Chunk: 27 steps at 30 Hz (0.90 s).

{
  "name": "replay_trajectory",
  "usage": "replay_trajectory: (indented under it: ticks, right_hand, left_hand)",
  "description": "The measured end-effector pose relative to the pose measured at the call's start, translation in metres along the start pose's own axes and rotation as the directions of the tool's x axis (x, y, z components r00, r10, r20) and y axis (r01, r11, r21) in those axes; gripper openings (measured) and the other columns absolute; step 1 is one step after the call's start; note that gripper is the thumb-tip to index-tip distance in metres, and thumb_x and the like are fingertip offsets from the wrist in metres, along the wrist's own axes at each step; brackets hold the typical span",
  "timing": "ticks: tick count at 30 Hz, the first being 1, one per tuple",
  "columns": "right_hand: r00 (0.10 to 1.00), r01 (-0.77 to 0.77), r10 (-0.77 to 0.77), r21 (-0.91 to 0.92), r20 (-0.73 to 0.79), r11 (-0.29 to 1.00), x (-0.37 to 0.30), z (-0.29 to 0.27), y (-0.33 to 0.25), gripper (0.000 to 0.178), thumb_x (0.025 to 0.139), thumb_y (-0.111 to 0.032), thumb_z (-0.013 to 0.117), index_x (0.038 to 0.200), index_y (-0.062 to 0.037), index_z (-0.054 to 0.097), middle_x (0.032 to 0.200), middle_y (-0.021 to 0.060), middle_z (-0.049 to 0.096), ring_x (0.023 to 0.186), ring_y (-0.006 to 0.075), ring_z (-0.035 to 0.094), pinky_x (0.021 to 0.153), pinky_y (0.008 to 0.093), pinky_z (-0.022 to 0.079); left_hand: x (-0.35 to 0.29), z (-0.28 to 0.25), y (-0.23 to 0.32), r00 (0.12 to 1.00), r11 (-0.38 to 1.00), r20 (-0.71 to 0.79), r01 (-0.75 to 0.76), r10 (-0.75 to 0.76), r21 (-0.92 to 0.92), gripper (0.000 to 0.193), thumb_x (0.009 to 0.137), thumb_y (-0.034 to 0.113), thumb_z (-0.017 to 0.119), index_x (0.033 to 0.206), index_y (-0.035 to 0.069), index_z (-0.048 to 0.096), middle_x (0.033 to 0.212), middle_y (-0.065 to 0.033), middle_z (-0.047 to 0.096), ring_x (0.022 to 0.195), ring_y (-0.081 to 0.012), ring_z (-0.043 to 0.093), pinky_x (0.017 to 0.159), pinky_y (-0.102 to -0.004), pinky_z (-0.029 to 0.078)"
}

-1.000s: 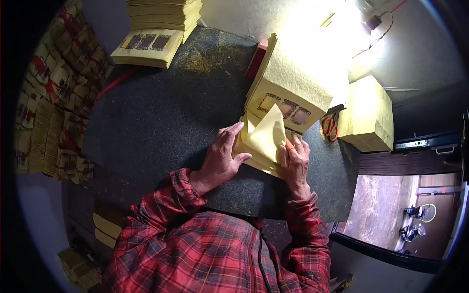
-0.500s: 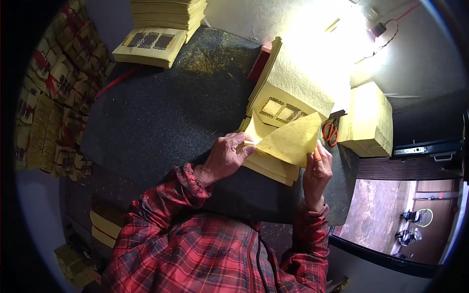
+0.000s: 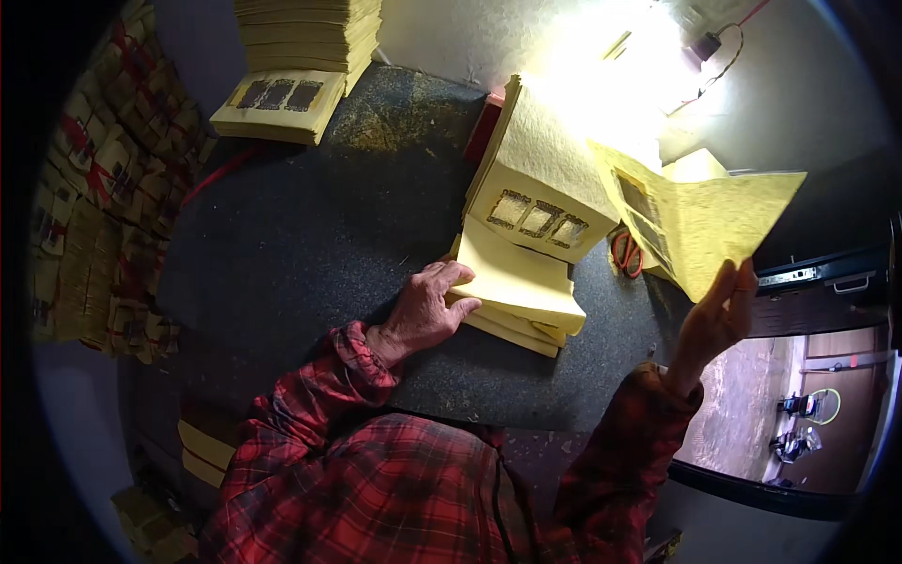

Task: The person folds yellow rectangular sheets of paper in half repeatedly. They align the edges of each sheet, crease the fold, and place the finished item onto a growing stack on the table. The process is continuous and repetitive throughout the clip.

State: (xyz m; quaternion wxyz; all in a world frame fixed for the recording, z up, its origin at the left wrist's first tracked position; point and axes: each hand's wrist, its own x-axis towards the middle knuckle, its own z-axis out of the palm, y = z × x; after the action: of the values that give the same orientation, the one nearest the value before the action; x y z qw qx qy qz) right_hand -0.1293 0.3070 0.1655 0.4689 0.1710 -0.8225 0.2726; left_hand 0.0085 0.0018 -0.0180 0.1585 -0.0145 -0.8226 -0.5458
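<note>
My right hand [image 3: 719, 315] is raised at the right and pinches a corner of a thin yellow paper sheet [image 3: 723, 221]. The sheet hangs bent in the air, with a dark printed panel near its left edge. At the left edge of a low stack of yellow paper [image 3: 517, 273] rests my left hand [image 3: 427, 305], thumb and forefinger apart. Right behind that stack, a thick pile of yellow sheets [image 3: 550, 169] stands tilted, with a row of printed frames along its front. Red-handled scissors [image 3: 627, 255] lie to the right of the pile, below the lifted sheet.
A tall stack of yellow paper [image 3: 305, 36] stands at the back left of the dark table [image 3: 310, 226]. Many bundles with red ties [image 3: 94, 179] are piled along the left. A bright lamp glares at the back, and a dark cabinet [image 3: 836, 235] stands right.
My right hand has lifted the sheet off the stack and carried it up to the right. My left hand has let go of the sheet's left side and stays by the stack.
</note>
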Motion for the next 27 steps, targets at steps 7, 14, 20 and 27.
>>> replay_trajectory:
  ticks: [7, 14, 20, 27]
  right_hand:
    - [0.763, 0.219, -0.240, 0.110, 0.601, 0.970, -0.108, 0.063, -0.034, 0.046, 0.095, -0.017, 0.079, 0.138, -0.0017, 0.069, 0.139, 0.0240, 0.068, 0.116, 0.0404, 0.066, 0.102, 0.0484, 0.053]
    - [0.662, 0.183, -0.217, 0.127, 0.718, 0.975, -0.142, 0.030, -0.045, 0.085, 0.090, -0.032, 0.084, 0.162, -0.0063, 0.047, 0.161, 0.0296, 0.046, 0.132, 0.0454, 0.055, 0.111, 0.0528, 0.045]
    - [0.520, 0.177, -0.247, 0.180, 0.818, 0.968, -0.167, 0.022, -0.046, 0.090, 0.078, -0.024, 0.091, 0.156, -0.0025, 0.052, 0.164, 0.0296, 0.042, 0.138, 0.0451, 0.051, 0.117, 0.0545, 0.042]
    - [0.471, 0.212, -0.328, 0.256, 0.819, 0.943, -0.176, 0.017, -0.055, 0.089, 0.080, -0.026, 0.088, 0.157, -0.0008, 0.050, 0.164, 0.0286, 0.041, 0.148, 0.0458, 0.043, 0.122, 0.0594, 0.035]
  left_hand:
    - [-0.010, 0.005, 0.000, 0.997, 1.000, -0.069, 0.022, -0.021, 0.010, 0.049, 0.080, 0.002, 0.085, 0.124, 0.004, 0.064, 0.130, -0.0203, 0.070, 0.120, -0.0387, 0.070, 0.100, -0.0438, 0.059]
    - [-0.017, 0.002, -0.011, 0.996, 0.999, -0.093, 0.001, 0.003, 0.042, 0.032, 0.080, -0.007, 0.078, 0.109, 0.005, 0.069, 0.130, -0.0172, 0.072, 0.126, -0.0346, 0.069, 0.105, -0.0419, 0.058]
    - [-0.016, 0.004, -0.010, 0.991, 0.995, -0.115, -0.062, 0.071, 0.082, 0.028, 0.078, -0.010, 0.077, 0.102, 0.003, 0.068, 0.126, -0.0176, 0.073, 0.124, -0.0359, 0.068, 0.104, -0.0429, 0.058]
    - [-0.020, 0.002, -0.011, 0.985, 0.987, -0.136, -0.092, 0.110, 0.133, 0.025, 0.076, -0.012, 0.076, 0.095, 0.002, 0.066, 0.128, -0.0181, 0.073, 0.127, -0.0378, 0.066, 0.106, -0.0453, 0.056]
